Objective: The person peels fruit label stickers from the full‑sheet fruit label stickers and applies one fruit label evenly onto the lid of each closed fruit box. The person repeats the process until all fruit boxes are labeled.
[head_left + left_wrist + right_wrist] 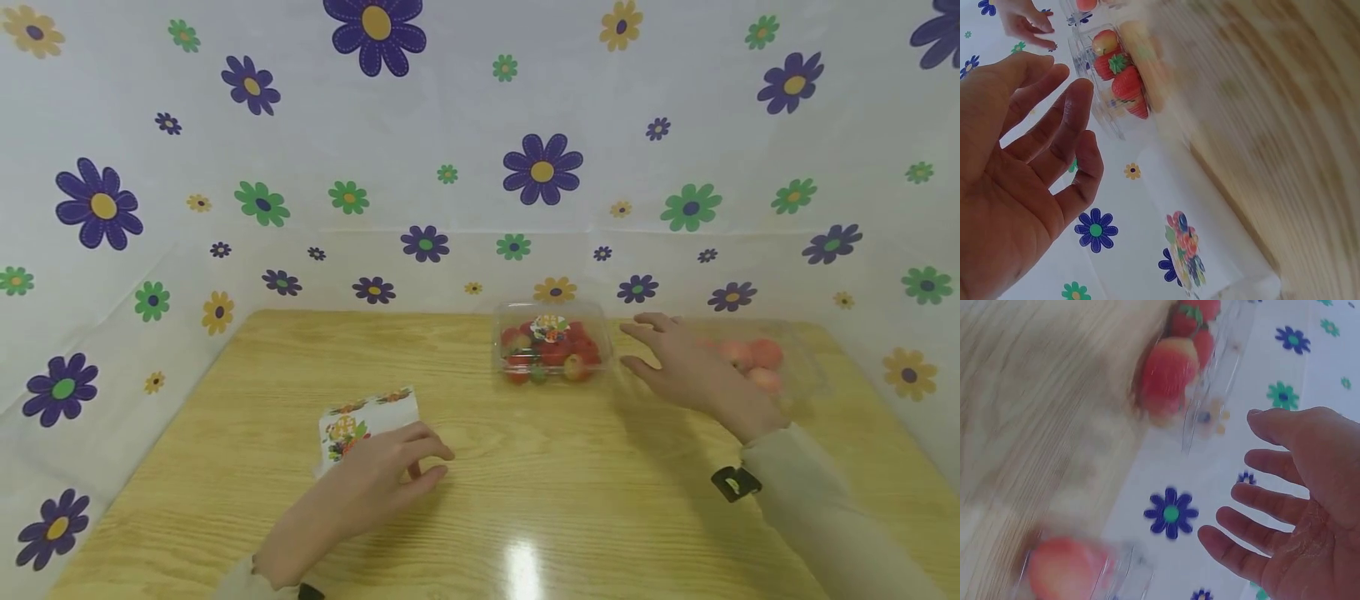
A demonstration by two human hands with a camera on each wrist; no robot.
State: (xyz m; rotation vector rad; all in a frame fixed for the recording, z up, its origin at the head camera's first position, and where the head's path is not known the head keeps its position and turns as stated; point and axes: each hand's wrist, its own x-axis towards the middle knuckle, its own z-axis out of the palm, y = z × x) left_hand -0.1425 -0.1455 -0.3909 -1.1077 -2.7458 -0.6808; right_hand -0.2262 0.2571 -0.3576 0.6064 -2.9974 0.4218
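Note:
My left hand [375, 479] hovers over a white sheet of fruit-printed labels [392, 408], fingers loosely bent and holding nothing. In the left wrist view this sheet [1210, 219] curves up from the wooden table. My right hand [686, 367] reaches forward with spread fingers, its fingertips just right of a clear plastic box [553, 367]. Red strawberries [1127, 82] and red-yellow fruits [1169, 369] fill that box. On its lid is a round fruit label [551, 328]. Behind the right hand, partly hidden by it, a second clear box [813, 367] holds round pinkish fruits [765, 353].
The wooden table [480, 508] spreads beneath both hands. A white cloth [450, 108] printed with flowers rises behind the table and along its left and right sides. Both boxes stand near the back edge, the second one farther right.

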